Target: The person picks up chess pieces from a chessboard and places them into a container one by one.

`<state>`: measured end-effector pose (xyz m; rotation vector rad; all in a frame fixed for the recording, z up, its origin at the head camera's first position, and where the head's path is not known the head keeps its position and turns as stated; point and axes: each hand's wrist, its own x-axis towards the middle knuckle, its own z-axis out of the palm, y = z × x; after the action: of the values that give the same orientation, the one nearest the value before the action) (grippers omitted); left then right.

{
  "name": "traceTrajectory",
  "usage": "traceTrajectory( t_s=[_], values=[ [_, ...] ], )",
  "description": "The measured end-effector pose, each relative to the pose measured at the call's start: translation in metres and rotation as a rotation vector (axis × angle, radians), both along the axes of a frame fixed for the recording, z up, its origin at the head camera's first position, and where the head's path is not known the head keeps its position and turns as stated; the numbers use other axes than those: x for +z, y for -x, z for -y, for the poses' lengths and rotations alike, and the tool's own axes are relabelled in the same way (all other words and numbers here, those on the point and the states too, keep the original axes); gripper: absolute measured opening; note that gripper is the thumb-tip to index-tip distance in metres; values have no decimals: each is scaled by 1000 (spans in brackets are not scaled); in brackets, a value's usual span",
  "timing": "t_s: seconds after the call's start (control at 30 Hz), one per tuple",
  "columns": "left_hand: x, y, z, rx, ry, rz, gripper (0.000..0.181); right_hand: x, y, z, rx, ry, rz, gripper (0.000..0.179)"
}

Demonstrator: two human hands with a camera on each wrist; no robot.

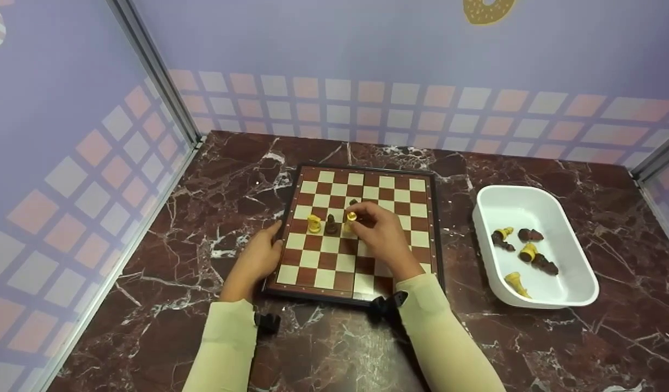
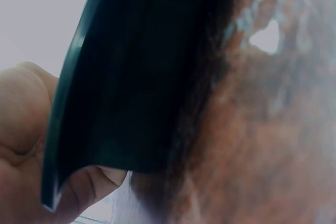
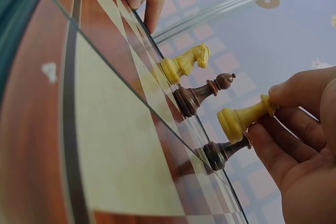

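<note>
My right hand (image 1: 382,231) pinches a yellow chess piece (image 3: 244,119) near its top with thumb and fingers, over the middle of the chessboard (image 1: 334,261). The fingers cover the piece's head. To its left on the board stand a dark bishop (image 1: 331,225) and, farther left, a yellow knight (image 1: 314,223). Just beyond the held piece is another dark chess piece (image 3: 218,155), partly covered by the right hand. My left hand (image 1: 258,256) lies at the board's left edge, its extended fingers touching the rim. The left wrist view shows mostly a dark, blurred surface in front of that hand.
Right of the board is a white plastic tub (image 1: 481,218) with several yellow and dark chess pieces lying in it. The board lies on a dark red marbled tabletop (image 1: 176,256). Purple patterned panels (image 1: 323,43) close off the back and sides.
</note>
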<state>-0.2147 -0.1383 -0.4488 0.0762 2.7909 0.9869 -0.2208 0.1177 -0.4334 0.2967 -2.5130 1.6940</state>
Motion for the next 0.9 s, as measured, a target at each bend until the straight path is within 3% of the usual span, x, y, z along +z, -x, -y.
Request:
traceTrajectory(
  t_s=[0.63,0.9],
  values=[
    [-1,2,-1,2,-30,-14,51,14,-5,-7,36,41,-92,21],
    [-1,0,0,2,-8,-14,51,42,-21,-8,40,54,-86,23]
  ],
)
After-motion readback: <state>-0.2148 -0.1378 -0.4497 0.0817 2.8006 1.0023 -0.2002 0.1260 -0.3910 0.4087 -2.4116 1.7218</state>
